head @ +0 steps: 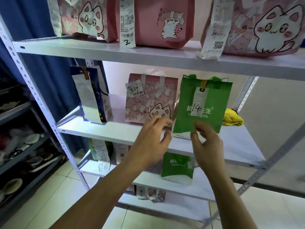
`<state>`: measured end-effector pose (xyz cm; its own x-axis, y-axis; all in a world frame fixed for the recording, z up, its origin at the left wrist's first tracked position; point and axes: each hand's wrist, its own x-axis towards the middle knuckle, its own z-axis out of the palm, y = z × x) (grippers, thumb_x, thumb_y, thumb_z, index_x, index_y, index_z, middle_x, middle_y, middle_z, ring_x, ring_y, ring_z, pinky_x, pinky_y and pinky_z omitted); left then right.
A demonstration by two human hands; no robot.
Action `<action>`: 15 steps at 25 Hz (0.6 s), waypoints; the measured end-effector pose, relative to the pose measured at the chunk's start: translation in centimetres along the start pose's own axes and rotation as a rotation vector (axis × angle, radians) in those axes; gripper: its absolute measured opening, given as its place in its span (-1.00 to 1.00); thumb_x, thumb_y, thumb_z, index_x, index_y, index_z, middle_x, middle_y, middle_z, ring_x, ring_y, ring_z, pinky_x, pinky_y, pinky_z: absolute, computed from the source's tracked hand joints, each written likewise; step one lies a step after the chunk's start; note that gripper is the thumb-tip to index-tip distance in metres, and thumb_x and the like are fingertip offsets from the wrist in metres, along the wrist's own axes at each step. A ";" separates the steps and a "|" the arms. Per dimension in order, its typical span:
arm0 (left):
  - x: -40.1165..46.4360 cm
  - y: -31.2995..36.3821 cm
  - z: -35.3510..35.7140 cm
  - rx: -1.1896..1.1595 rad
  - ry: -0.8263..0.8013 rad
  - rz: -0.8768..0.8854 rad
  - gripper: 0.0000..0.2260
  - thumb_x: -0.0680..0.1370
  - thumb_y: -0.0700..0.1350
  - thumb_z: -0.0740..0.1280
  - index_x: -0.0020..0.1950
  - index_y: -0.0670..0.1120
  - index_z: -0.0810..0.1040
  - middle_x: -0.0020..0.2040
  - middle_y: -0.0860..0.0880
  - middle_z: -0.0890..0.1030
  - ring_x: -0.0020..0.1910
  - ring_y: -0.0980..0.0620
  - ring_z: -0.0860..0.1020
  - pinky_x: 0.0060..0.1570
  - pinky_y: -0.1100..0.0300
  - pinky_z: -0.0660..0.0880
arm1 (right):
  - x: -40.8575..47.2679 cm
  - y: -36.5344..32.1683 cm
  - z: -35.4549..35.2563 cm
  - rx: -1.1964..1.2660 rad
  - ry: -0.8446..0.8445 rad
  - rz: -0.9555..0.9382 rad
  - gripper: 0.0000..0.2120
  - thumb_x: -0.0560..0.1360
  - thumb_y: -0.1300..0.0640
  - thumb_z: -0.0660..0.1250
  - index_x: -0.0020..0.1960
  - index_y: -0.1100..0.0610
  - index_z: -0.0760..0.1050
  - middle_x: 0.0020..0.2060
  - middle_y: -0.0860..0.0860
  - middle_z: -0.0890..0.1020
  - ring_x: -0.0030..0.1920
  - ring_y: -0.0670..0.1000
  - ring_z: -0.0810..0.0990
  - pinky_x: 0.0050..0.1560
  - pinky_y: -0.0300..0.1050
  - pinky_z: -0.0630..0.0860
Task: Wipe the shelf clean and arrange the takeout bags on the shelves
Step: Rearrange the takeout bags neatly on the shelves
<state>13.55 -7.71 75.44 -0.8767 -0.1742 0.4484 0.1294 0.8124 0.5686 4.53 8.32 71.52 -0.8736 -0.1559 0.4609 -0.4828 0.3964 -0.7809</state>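
Observation:
A green takeout bag [204, 103] marked 14 stands slightly tilted on the white middle shelf [115, 131], right of a pink cat bag [151, 96] marked 34. My right hand [206, 142] pinches the green bag's lower front edge with thumb and fingers. At the bag's lower left corner is my left hand [151, 141], fingers spread, holding nothing. A dark blue bag [95, 96] with a long receipt stands at the shelf's left end. A crumpled yellow cloth [232, 119] lies behind the green bag at the right.
Three pink cat bags [161, 22] with receipts fill the top shelf. On the lower shelf stand another green bag [176, 167] and a bag with receipts [100, 154]. A dark rack of shoes [21, 142] stands at the left. A diagonal metal brace [264, 164] crosses the right side.

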 end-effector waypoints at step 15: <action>3.7 -13.3 -0.8 -0.057 -0.005 -0.182 -0.75 0.62 -0.13 0.25 0.28 0.06 0.45 0.29 0.11 0.46 0.20 0.20 0.37 0.22 0.24 0.30 | 3.6 1.6 7.8 -0.004 -0.026 0.153 -0.73 0.58 0.22 0.33 0.26 0.09 0.57 0.09 -0.03 0.66 0.11 -0.03 0.62 0.13 -0.20 0.48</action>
<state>8.96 -19.55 70.08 -0.8905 -0.3125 0.3307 -0.0061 0.7350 0.6781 0.13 1.35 68.69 -0.9384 -0.1164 0.3253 -0.3432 0.4212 -0.8395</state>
